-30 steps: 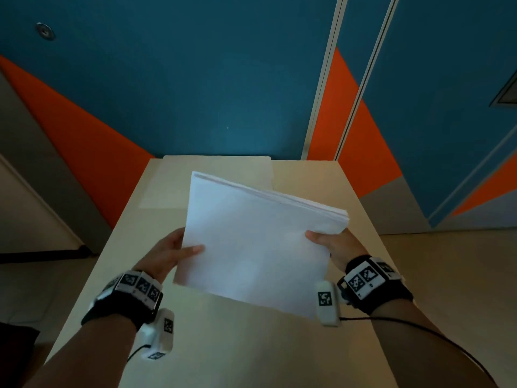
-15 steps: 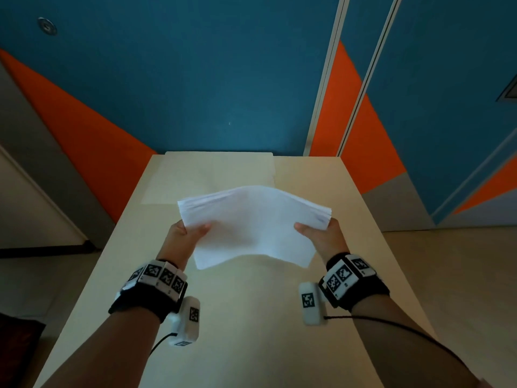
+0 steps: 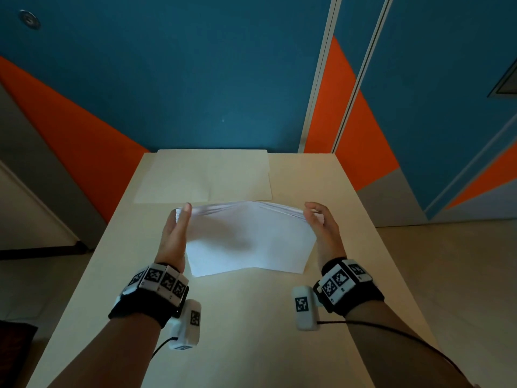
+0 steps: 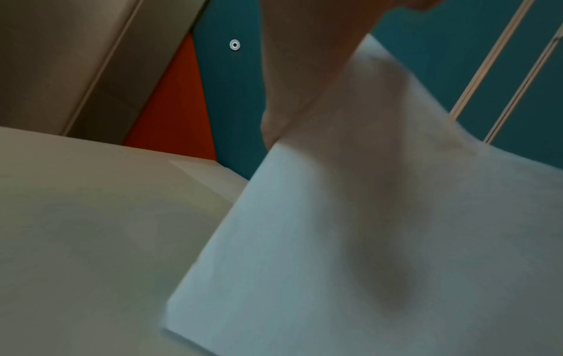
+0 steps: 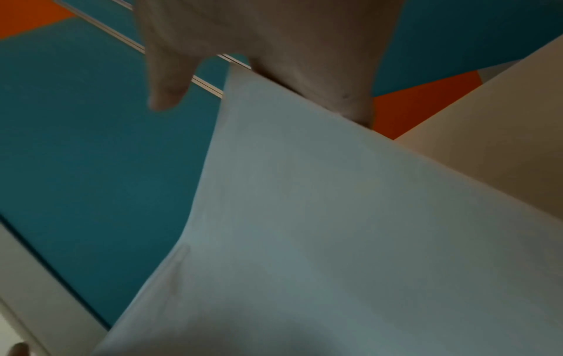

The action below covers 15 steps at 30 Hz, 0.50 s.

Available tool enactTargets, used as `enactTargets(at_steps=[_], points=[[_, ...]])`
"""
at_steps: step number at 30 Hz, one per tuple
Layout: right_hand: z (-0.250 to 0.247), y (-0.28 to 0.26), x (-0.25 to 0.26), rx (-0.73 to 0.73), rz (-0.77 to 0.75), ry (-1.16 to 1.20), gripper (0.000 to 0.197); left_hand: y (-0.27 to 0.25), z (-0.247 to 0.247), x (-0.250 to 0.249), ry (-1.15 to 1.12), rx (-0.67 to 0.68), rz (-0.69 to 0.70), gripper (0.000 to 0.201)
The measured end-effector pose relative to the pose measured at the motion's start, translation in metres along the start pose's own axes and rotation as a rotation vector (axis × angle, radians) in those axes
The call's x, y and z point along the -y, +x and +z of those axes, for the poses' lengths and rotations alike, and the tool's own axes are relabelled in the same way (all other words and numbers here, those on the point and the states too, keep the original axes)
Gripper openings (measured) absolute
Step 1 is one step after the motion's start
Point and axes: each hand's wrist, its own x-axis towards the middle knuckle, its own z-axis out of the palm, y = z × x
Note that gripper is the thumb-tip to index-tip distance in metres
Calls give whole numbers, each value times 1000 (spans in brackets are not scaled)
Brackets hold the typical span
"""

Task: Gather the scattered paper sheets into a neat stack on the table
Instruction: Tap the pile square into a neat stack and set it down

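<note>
The table [image 3: 251,331] fills the lower frame, with a beige mat [image 3: 201,175] at its upper end. Mid-frame, the paper stack [image 3: 249,239] bows upward because I press its sides inward to square them. My left hand [image 3: 174,236] is flat-fingered. My right hand [image 3: 324,231] is cupped with the thumb clear. Neither clamps.

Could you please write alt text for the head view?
The left hand and right hand steady a bowed stack of white paper by its sides over a beige table. A pale sheet lies beyond, by a blue-and-orange wall.
</note>
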Motion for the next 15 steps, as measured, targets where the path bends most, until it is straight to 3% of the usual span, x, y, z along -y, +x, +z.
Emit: enactTargets(at_steps=[1,4,5,6,9,15], points=[[4,0,1,-43,-8,15,2,0,3,-2,-17,-37,-9,105],[11,5,-4,-154,-21,44,16,3,11,-5,6,-120,5,37],[11,7,-6,-189,-27,44,19,3,14,-7,14,-122,4,25],[11,9,-6,-210,-41,33,22,4,14,-7,11,-126,-2,24],[9,11,-9,-232,-87,10,23,6,14,-6,-6,-123,5,48],[9,11,-10,-141,-140,-93,13,5,18,-11,0,-117,24,11]])
